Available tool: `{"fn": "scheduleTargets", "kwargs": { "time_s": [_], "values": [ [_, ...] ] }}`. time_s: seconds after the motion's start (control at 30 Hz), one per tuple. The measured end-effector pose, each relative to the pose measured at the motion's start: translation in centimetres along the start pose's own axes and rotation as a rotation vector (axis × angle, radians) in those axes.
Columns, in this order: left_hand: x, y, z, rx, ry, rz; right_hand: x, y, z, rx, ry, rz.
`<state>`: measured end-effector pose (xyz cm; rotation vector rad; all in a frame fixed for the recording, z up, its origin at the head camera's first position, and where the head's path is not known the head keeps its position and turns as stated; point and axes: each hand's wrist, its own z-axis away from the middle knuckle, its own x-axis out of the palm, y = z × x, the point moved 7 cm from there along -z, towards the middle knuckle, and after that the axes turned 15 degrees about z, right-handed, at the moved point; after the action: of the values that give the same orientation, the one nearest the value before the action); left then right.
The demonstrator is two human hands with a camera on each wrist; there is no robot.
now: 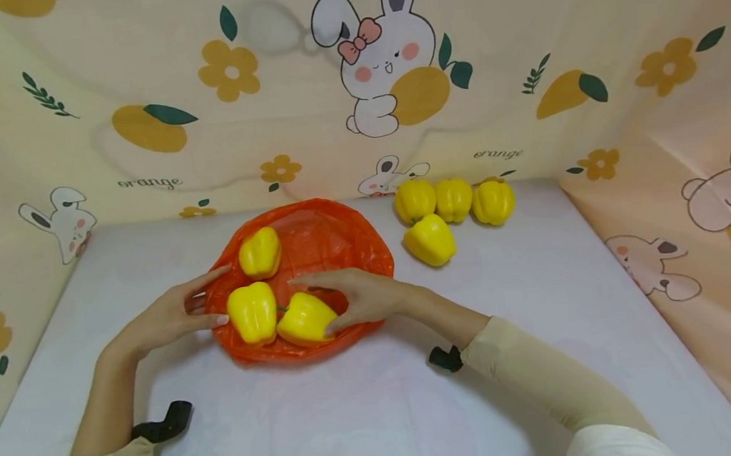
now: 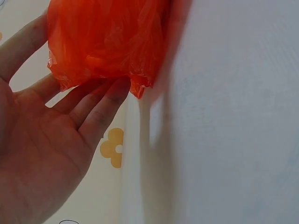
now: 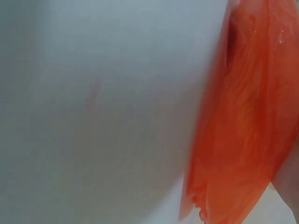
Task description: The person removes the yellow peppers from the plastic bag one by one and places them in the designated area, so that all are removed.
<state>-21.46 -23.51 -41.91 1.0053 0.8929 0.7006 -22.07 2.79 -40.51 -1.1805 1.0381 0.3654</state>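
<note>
A red plastic bag [image 1: 315, 239] lies spread open on the white table, its rim rolled out in a ring. Inside it are three yellow bell peppers: one at the back [image 1: 260, 253], one at the front left [image 1: 253, 314] and one at the front right [image 1: 306, 320]. My right hand [image 1: 361, 296] reaches over the bag's right rim and holds the front right bell pepper between thumb and fingers. On the left side, my left hand [image 1: 175, 311] touches the bag's outside with extended fingers; the left wrist view shows them against the red plastic [image 2: 107, 42].
Several more yellow bell peppers [image 1: 453, 199] stand in a group at the back right of the table [image 1: 354, 415]. Behind and beside the table hangs a printed cloth [image 1: 485, 25]. A black strap piece [image 1: 164, 423] sits at each wrist.
</note>
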Motion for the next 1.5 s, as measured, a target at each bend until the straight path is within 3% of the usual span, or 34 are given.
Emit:
{"fn": "scheduleTargets", "kwargs": {
  "time_s": [0.13, 0.23, 0.73, 1.1, 1.5],
  "values": [
    [0.0, -0.1, 0.2, 0.001, -0.001, 0.005, 0.8, -0.1, -0.3, -0.003, -0.065, 0.031],
    [0.0, -0.1, 0.3, -0.002, -0.004, 0.007, 1.0, -0.1, -0.3, 0.004, -0.070, 0.031],
    [0.0, -0.1, 0.1, 0.024, -0.008, 0.025, 0.7, 0.5, -0.3, 0.024, 0.015, -0.041],
    [-0.1, -0.6, -0.2, 0.002, 0.007, 0.013, -0.5, 0.9, 0.1, 0.049, 0.117, -0.076],
    [-0.3, -0.6, -0.2, 0.003, 0.008, 0.015, -2.2, 2.3, 1.1, 0.162, 0.228, -0.071]
  ]
}}
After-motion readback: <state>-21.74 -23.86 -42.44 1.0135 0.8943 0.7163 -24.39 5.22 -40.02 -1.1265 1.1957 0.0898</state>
